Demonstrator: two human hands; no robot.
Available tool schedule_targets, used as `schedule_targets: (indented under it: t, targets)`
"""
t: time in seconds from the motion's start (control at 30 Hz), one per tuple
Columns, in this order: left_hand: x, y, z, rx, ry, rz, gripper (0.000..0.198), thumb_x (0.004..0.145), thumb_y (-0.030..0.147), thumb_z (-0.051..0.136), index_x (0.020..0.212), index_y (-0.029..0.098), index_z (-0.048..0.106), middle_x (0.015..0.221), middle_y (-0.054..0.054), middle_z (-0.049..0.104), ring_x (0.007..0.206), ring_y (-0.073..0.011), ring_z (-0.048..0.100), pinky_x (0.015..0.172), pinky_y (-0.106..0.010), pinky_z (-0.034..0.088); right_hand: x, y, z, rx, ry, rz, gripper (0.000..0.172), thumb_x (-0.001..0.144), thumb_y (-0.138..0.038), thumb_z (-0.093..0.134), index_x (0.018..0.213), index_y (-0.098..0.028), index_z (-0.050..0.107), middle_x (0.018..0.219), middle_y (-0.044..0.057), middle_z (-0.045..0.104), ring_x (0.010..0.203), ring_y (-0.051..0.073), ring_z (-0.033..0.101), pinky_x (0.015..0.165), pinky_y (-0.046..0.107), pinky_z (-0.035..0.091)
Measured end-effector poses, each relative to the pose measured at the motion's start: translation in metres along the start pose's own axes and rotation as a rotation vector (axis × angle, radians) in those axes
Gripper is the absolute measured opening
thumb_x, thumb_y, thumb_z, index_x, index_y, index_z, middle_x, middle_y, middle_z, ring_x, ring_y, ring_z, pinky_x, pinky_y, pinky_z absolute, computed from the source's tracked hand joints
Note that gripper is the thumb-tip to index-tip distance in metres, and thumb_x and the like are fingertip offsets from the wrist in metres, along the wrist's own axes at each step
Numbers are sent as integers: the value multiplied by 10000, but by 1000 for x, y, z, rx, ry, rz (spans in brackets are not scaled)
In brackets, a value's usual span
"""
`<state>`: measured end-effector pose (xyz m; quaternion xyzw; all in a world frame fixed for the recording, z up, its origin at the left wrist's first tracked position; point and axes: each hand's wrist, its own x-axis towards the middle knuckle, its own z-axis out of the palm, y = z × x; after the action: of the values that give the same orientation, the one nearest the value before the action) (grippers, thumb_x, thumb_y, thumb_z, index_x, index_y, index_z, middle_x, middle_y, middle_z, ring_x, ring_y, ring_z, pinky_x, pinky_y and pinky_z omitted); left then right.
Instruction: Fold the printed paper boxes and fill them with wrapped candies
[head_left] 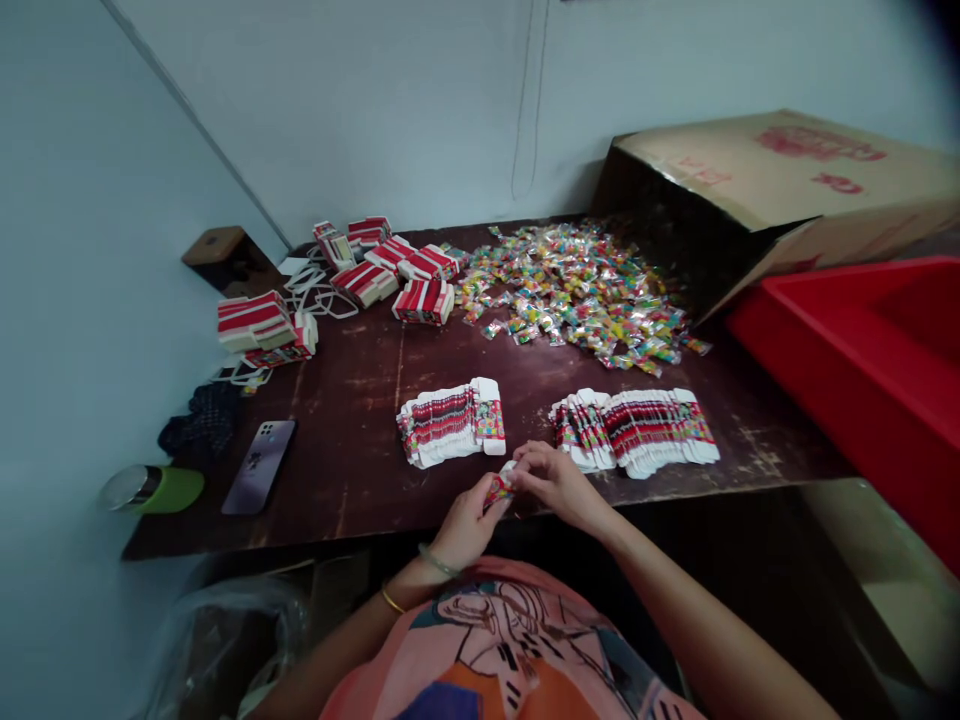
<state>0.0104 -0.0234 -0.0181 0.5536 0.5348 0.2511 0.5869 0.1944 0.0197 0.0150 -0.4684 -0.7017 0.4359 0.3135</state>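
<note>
A small red printed box (498, 489) is between my hands at the table's front edge. My left hand (471, 518) closes around its lower part. At its upper end, my right hand (553, 482) pinches a white flap. Just beyond my hands lies a fanned row of flattened boxes (448, 424), red and white with a colourful print. A second fanned row of flattened boxes (651, 430) lies to the right, close to my right hand. Whether anything is inside the held box is hidden.
Wrapped candies (577, 290) are heaped at the back, before an open carton (757, 170). A red bin (847, 370) stands at right. Bundled boxes (424, 301), a phone (259, 467) and a green-sided cup (169, 489) are at left. Below hangs a plastic-lined bin (225, 620).
</note>
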Motion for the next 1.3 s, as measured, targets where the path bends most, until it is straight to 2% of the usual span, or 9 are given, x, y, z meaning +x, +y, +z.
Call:
schedule_targets:
  t: [0.13,0.23,0.47,0.6,0.77,0.93,1.1,1.2,1.3]
  targets:
    - [0,13,-5,-238,-169,-103,432,842,407,546,1192,161,483,808,-30,582,610,-129,545,404,-167,363,0,-9,-5,-134,109,-138,193,877,-318,587,754,-207,687,1181,72,591,1087,237,516,967,430,351]
    - [-2,18,-7,-342,-257,-140,456,826,423,571,1184,158,474,800,-31,596,604,-135,574,403,-170,385,-1,-12,-6,-268,-34,-210,177,893,-291,561,802,-228,699,1225,54,598,1124,244,489,983,458,322]
    - [-3,14,-7,-216,-143,-88,459,830,420,571,1191,152,482,832,-36,580,660,-140,565,402,-165,394,-3,-12,-10,-395,46,-191,127,860,-288,607,819,-255,723,1234,49,603,1179,288,451,1056,557,200]
    - [-3,17,-10,-204,-194,-38,490,819,521,561,1125,138,558,832,-45,582,697,-153,564,449,-189,431,-11,-12,-7,-97,-221,-174,245,934,-288,484,859,-242,712,1313,44,536,1192,242,478,1038,462,319]
    - [2,17,-12,-394,-110,-140,621,867,620,365,1042,79,614,803,-99,647,660,-185,591,442,-230,441,-27,10,17,632,105,251,207,840,-343,627,1026,-251,613,1034,33,593,692,111,573,664,270,504]
    - [7,19,-16,-465,-192,-136,441,823,469,483,1018,102,629,851,-85,642,741,-185,574,505,-227,459,-29,17,26,1141,-114,544,242,729,-306,737,910,-203,615,776,-27,568,609,75,541,636,234,519]
    - [11,27,-14,-259,-241,-48,252,739,282,583,942,145,640,831,-29,607,754,-149,529,578,-204,421,-23,2,15,674,-67,271,98,773,-230,658,861,-191,672,833,13,593,697,115,571,649,253,511]
    - [15,27,-11,-377,-170,-142,242,762,297,517,890,130,636,749,-24,590,685,-138,518,573,-218,410,-20,-7,8,273,-50,-45,193,853,-222,571,992,-213,706,982,60,592,888,161,583,804,312,497]
    - [17,25,-12,-509,-209,-188,321,790,348,495,967,126,645,800,-48,617,721,-161,548,606,-249,436,-17,-10,2,244,-74,-74,244,893,-267,542,1083,-237,693,1040,69,576,903,164,596,772,302,516]
